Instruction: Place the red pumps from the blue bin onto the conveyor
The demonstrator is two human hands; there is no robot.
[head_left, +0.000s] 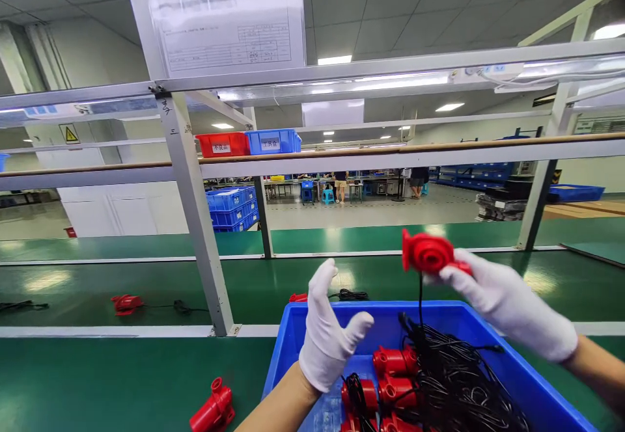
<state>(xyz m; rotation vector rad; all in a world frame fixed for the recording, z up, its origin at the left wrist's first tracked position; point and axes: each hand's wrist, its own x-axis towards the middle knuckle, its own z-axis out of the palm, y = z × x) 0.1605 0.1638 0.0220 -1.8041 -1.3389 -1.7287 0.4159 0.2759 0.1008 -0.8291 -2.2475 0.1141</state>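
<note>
My right hand (488, 289), in a white glove, grips a red pump (430, 254) above the right side of a blue bin (371, 311). A black cord (420, 298) hangs from that pump toward the bin. My left hand (329, 337), also gloved in white, is raised over the bin's left part, fingers and thumb apart, with nothing in it. Inside the bin lie several red pumps (398, 390) beside a heap of coiled black cords (463, 373). Another red pump (215, 406) rests on the green bench left of the bin.
A grey metal post (200, 224) rises from the green bench (122, 380) on my left. Beyond the bin, a red pump (127, 304) with its cord lies on the green surface. A red box (222, 145) and a blue box (273, 140) stand on the shelf overhead.
</note>
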